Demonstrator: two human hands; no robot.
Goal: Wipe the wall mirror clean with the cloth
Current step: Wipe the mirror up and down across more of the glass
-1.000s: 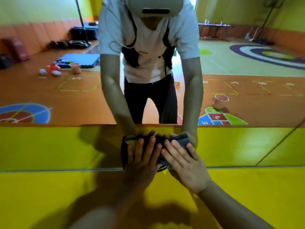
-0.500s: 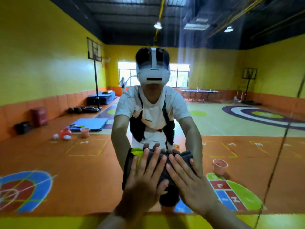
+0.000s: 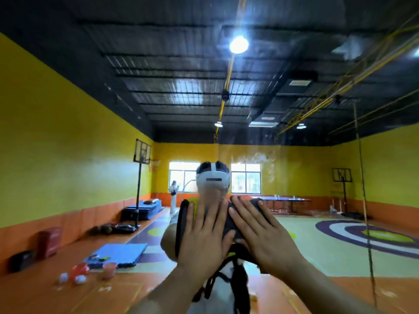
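The wall mirror fills the whole head view and reflects a yellow hall and the person wearing a headset. A dark grey cloth with a yellow patch lies flat against the glass at centre. My left hand presses on its left half with fingers straight and spread. My right hand presses on its right half the same way. Most of the cloth is hidden under both hands. Smears show on the glass above and right of the cloth.
A vertical seam between mirror panels runs down the right side. Everything else is reflection: blue mats, balls and a cup on the orange floor at left, a basketball stand, a table at the back, another person by the window.
Both hands have slid the cloth upward along the mirror, from its bottom edge near the yellow ledge to about head height. My view has tilted up with them.
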